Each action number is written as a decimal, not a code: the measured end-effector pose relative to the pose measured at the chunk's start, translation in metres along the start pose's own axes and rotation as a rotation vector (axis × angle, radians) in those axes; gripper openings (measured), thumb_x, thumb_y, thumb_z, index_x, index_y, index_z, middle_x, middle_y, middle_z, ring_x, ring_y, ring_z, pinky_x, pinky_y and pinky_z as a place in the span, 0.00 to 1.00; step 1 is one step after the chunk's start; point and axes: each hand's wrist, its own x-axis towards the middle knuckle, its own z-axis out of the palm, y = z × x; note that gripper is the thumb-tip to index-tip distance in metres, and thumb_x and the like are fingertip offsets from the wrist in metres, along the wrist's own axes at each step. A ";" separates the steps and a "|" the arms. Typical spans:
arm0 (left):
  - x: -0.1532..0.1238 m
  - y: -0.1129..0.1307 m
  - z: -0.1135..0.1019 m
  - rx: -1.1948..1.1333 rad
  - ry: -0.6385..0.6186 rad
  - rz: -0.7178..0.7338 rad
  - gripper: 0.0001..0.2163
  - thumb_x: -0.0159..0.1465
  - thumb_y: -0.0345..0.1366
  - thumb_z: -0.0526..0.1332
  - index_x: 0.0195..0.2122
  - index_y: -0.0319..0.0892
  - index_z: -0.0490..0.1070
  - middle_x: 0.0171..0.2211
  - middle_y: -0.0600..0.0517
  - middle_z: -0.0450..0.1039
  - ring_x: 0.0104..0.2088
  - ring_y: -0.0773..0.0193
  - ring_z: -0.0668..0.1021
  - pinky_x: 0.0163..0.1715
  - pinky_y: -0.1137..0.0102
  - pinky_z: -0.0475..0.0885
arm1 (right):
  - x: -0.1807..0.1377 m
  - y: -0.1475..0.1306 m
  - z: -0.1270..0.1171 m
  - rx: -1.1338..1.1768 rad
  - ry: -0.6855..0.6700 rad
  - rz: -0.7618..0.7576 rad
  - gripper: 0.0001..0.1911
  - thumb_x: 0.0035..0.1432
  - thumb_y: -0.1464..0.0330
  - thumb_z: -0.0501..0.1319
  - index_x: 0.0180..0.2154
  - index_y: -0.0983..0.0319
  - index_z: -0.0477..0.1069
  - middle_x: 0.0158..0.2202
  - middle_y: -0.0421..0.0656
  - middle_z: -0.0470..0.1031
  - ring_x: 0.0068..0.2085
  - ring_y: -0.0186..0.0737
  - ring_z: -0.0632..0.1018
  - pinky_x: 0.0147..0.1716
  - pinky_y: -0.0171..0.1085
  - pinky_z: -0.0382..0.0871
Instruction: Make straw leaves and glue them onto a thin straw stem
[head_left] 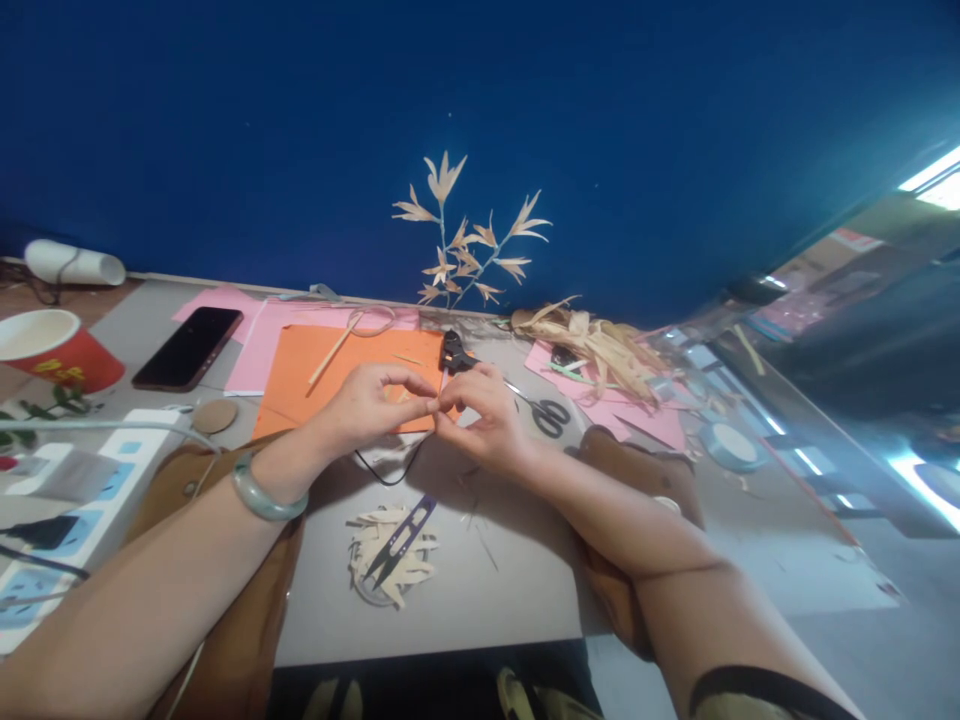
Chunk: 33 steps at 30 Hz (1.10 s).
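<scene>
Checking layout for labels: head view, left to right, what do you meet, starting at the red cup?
Red cup → phone → left hand → right hand → dried strips → round white object.

White light (937, 180) shines far up to the right of the fingers (411, 409). Soft shadows (487, 492) sit just below them on the table (517, 605). The blue wall (480, 80) above looks dark. Far right, everything looks smeary and stretched.
</scene>
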 end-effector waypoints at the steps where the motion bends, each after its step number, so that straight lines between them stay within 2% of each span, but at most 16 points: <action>1: 0.000 0.000 0.001 0.031 -0.011 -0.002 0.10 0.55 0.42 0.67 0.31 0.39 0.79 0.32 0.49 0.80 0.37 0.60 0.79 0.42 0.68 0.70 | 0.000 0.001 0.001 -0.018 -0.008 -0.018 0.05 0.54 0.73 0.60 0.27 0.59 0.66 0.25 0.37 0.75 0.28 0.34 0.74 0.41 0.43 0.59; 14: -0.004 -0.001 0.003 0.153 -0.076 -0.035 0.06 0.55 0.35 0.60 0.27 0.40 0.74 0.28 0.53 0.77 0.31 0.64 0.76 0.33 0.72 0.67 | -0.002 0.002 -0.001 -0.072 -0.032 -0.079 0.05 0.54 0.73 0.60 0.26 0.60 0.66 0.24 0.37 0.73 0.27 0.33 0.71 0.41 0.43 0.58; 20: -0.003 0.000 0.003 0.071 -0.140 -0.091 0.05 0.52 0.34 0.58 0.25 0.39 0.72 0.26 0.53 0.74 0.30 0.65 0.74 0.33 0.71 0.66 | -0.002 0.001 -0.001 -0.088 -0.042 -0.112 0.05 0.53 0.73 0.59 0.26 0.60 0.65 0.25 0.37 0.73 0.27 0.33 0.70 0.42 0.43 0.57; 25: 0.000 0.000 0.003 -0.059 -0.177 -0.180 0.05 0.49 0.35 0.59 0.23 0.39 0.69 0.22 0.55 0.69 0.26 0.67 0.71 0.29 0.72 0.64 | 0.000 -0.004 -0.005 -0.095 -0.050 -0.130 0.05 0.53 0.74 0.58 0.27 0.60 0.65 0.25 0.37 0.74 0.27 0.33 0.71 0.42 0.44 0.58; 33: 0.000 0.001 0.001 -0.155 -0.221 -0.301 0.05 0.49 0.36 0.59 0.23 0.40 0.70 0.25 0.53 0.72 0.29 0.65 0.73 0.32 0.70 0.67 | 0.000 -0.007 -0.008 -0.153 -0.092 -0.127 0.06 0.53 0.73 0.59 0.27 0.58 0.64 0.26 0.37 0.74 0.28 0.35 0.72 0.43 0.45 0.58</action>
